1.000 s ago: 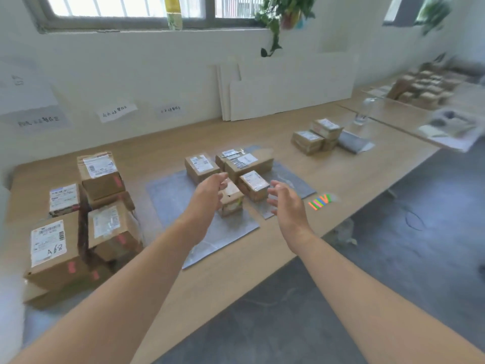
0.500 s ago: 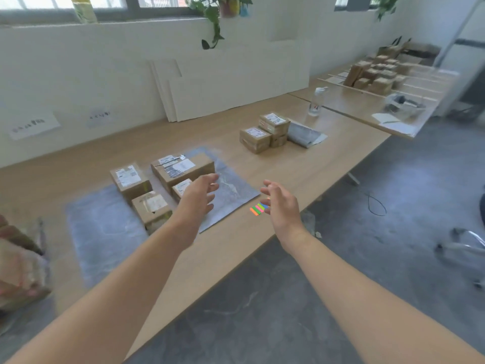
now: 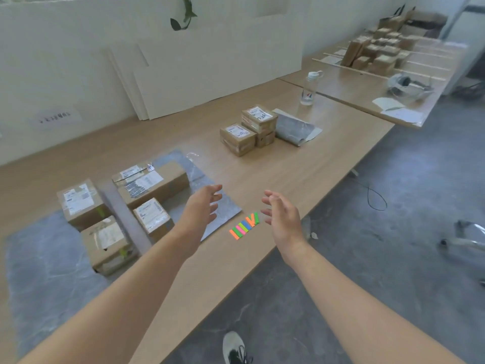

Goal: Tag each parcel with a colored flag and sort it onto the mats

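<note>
Several cardboard parcels sit on two grey mats: one mat [image 3: 47,264] at the left holds two parcels [image 3: 81,203] [image 3: 107,243], the other mat [image 3: 223,208] holds a long parcel [image 3: 154,182] and a small one [image 3: 153,216]. A strip of colored flags [image 3: 244,225] lies near the table's front edge. My left hand [image 3: 202,206] hovers above the right mat with relaxed fingers, holding nothing. Just right of the flags, my right hand [image 3: 282,215] hangs over the table edge, fingers loose and empty. A stack of three parcels [image 3: 249,130] stands farther back.
A folded grey mat [image 3: 296,130] lies beside the far stack, and a water bottle [image 3: 309,88] stands behind it. White boards [image 3: 210,74] lean on the wall. A second table [image 3: 367,82] at the right carries several boxes [image 3: 380,51]. My shoe [image 3: 233,348] is on the floor.
My view has swung right; the parcel pile at the far left has left the frame. Both hands moved right with it, now flanking the flags, still empty.
</note>
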`<act>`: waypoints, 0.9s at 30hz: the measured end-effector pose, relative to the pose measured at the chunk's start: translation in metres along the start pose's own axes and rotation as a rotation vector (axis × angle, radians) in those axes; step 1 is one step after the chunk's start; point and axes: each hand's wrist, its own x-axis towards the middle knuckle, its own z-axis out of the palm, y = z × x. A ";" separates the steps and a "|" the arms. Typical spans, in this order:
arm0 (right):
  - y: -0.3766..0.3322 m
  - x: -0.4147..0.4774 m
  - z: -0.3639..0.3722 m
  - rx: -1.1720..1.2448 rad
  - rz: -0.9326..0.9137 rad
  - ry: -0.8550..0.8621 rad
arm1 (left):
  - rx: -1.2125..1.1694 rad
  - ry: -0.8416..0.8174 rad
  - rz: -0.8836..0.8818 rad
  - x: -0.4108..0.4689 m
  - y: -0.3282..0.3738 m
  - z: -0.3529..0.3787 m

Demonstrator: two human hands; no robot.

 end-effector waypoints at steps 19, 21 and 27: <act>-0.007 0.238 0.009 -0.049 0.069 0.000 | -0.023 0.023 -0.116 0.234 0.036 0.065; -0.005 0.261 0.009 -0.049 0.084 -0.015 | -0.025 0.036 -0.116 0.251 0.036 0.072; 0.006 0.336 0.014 -0.054 0.112 -0.105 | -0.055 0.157 -0.146 0.307 0.035 0.091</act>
